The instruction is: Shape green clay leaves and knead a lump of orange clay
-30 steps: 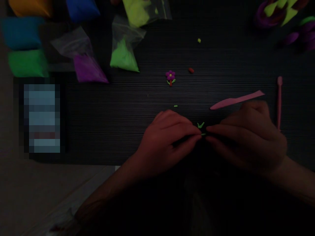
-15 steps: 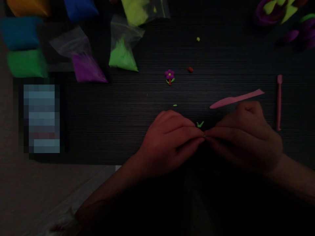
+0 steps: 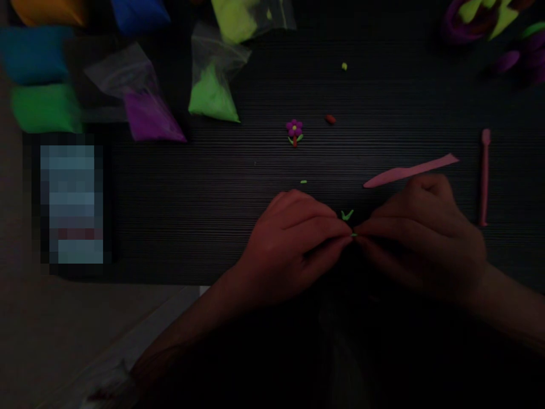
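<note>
Over a dark counter (image 3: 179, 227), a person's left hand (image 3: 289, 244) pinched a tiny green strip (image 3: 354, 234); at its other end, the right hand (image 3: 430, 244) was nearly closed, its grip impossible to tell.

Right hand (image 3: 430, 241): drew fingertips together at the green strip (image 3: 354, 234), just below the V-shaped green piece (image 3: 347, 216).
Left hand (image 3: 293, 244): edged rightward below that piece.

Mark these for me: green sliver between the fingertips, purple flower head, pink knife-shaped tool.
Green sliver (image 3: 354, 234), head view: middle of its visible part.
Purple flower head (image 3: 294, 128), head view: its yellow centre.
Pink knife-shaped tool (image 3: 409, 171), head view: midway along its length.
</note>
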Tool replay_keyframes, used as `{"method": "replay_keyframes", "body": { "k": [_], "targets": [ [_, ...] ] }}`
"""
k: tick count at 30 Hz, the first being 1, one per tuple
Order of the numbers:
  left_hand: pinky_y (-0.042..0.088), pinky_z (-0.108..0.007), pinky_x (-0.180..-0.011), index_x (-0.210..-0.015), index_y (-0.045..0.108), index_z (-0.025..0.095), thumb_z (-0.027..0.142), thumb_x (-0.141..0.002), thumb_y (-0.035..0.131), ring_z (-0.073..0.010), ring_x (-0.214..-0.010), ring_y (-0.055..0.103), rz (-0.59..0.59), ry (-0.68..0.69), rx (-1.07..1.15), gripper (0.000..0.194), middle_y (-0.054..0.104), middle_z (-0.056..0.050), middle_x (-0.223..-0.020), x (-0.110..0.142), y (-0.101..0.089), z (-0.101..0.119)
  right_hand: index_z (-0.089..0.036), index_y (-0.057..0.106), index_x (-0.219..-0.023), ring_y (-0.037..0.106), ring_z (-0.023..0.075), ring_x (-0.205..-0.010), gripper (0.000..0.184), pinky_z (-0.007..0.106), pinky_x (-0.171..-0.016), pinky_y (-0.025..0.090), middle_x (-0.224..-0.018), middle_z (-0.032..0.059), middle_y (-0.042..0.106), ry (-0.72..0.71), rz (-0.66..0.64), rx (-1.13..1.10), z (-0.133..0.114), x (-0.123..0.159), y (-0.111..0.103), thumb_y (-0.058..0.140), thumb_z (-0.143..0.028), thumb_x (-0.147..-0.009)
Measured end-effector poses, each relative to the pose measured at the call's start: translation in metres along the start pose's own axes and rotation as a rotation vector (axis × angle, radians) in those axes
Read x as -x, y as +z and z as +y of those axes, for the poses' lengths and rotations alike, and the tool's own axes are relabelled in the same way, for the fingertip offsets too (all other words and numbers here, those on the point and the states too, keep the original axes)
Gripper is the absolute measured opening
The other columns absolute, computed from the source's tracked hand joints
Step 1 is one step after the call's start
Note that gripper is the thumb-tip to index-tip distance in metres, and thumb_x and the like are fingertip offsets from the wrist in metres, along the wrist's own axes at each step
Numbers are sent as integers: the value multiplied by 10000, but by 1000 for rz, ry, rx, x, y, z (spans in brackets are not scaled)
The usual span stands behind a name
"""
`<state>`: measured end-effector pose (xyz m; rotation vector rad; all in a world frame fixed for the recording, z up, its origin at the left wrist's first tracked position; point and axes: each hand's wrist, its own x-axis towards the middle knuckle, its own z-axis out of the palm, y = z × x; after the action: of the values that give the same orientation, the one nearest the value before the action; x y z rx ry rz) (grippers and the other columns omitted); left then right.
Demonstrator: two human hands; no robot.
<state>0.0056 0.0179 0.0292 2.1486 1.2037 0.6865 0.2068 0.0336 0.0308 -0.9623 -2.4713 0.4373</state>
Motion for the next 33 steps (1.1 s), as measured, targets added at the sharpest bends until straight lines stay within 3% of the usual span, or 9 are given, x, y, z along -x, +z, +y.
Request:
{"method": "replay_keyframes", "body": {
  "k": [14, 33],
  "targets": [
    [421, -294, -748, -817, 606, 212, 233, -791, 536, -129, -804, 574, 71, 45, -30, 77, 652, -7, -801, 2, 5, 0, -227, 590, -865, 551, 133, -669, 102, 368, -730, 368, -763, -2, 651, -32, -5, 45, 0, 1, 1, 597, -230, -763],
    [411, -291, -729, -794, 586, 187, 212, -785, 534, -128, -793, 565, 81, 67, -28, 58, 641, -13, -784, 2, 6, -1, -213, 568, -859, 554, 134, -666, 121, 374, -741, 378, -756, -6, 649, -44, 11, 54, 0, 0, 3, 615, -213, -747]
  ]
}}
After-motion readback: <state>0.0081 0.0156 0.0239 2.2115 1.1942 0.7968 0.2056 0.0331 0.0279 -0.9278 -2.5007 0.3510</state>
